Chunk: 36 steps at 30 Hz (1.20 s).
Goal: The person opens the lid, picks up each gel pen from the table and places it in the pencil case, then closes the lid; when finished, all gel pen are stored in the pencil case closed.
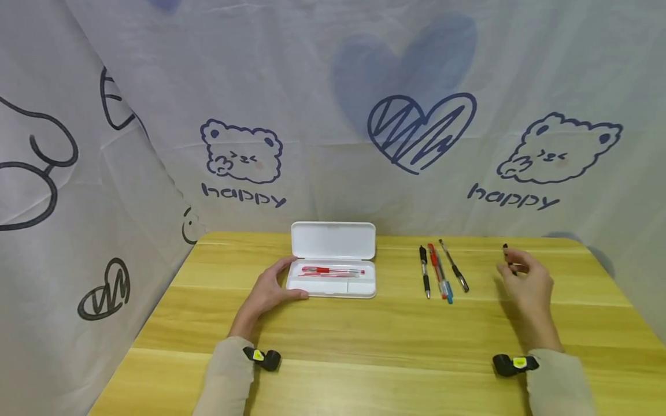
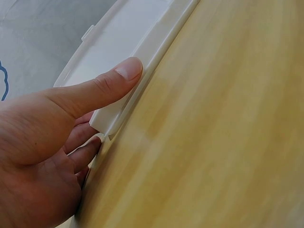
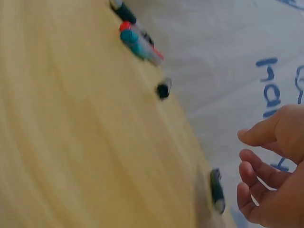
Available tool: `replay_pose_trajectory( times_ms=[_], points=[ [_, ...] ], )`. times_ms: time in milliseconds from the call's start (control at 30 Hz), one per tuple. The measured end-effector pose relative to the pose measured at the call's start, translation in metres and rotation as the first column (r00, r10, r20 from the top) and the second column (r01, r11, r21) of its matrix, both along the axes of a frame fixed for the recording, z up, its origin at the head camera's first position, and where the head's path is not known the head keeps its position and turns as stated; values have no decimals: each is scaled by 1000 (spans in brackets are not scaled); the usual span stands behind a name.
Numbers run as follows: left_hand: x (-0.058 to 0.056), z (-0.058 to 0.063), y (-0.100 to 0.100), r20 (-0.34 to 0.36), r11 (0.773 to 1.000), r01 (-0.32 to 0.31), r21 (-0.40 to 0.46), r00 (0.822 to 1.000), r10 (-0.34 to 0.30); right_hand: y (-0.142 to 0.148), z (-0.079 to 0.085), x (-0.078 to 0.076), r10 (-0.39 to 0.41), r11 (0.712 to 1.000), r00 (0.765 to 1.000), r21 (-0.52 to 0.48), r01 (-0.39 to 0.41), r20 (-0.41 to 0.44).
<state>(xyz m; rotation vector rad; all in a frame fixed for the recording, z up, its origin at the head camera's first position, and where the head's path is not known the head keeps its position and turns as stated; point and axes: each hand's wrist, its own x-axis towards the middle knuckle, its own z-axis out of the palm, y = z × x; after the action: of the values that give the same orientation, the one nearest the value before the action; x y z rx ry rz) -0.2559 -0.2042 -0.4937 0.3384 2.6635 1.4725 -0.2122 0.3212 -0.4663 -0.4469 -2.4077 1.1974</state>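
Observation:
My left hand (image 1: 267,289) grips the left end of a white pencil case (image 1: 361,286), thumb along its front rim and fingers round the side. The case's lid (image 1: 333,240) stands raised at the back. Inside lie a red pen (image 1: 322,270) and a thin red refill (image 1: 325,275). In the left wrist view, the thumb (image 2: 111,85) presses on the rim. My right hand (image 1: 528,283) hovers at the right, thumb and fingers parted with nothing between them. A black pen (image 3: 217,191) lies on the table just beyond those fingertips, partly hidden behind the hand in the head view.
Between the hands several pens lie on the wooden table (image 1: 395,352): a black click pen (image 1: 424,271), a red pen (image 1: 432,254), a blue-ended pen (image 1: 449,293) and a black-gripped pen (image 1: 458,274). A printed cloth (image 1: 322,86) hangs behind the table's far edge.

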Motion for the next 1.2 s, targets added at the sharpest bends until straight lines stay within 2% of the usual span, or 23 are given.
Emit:
replay_pose_trajectory(
  times_ms=[167, 367, 500, 933, 1200],
  points=[
    [0, 1, 1, 10, 1000, -3, 3, 1000, 3, 13, -10, 3, -31, 999, 997, 41, 28, 73],
    [0, 1, 1, 1, 1000, 0, 6, 1000, 0, 23, -17, 8, -9, 996, 991, 94, -4, 134],
    [1, 1, 1, -1, 1000, 5, 11, 1000, -5, 27, -18, 8, -26, 991, 987, 131, 5, 159],
    [-1, 0, 0, 1, 1000, 7, 22, 1000, -7, 28, -18, 8, -99, 989, 983, 122, 80, 155],
    [-1, -2, 1, 6, 1000, 0, 27, 1000, 0, 24, -17, 6, -91, 996, 988, 37, 87, 128]
  ],
)
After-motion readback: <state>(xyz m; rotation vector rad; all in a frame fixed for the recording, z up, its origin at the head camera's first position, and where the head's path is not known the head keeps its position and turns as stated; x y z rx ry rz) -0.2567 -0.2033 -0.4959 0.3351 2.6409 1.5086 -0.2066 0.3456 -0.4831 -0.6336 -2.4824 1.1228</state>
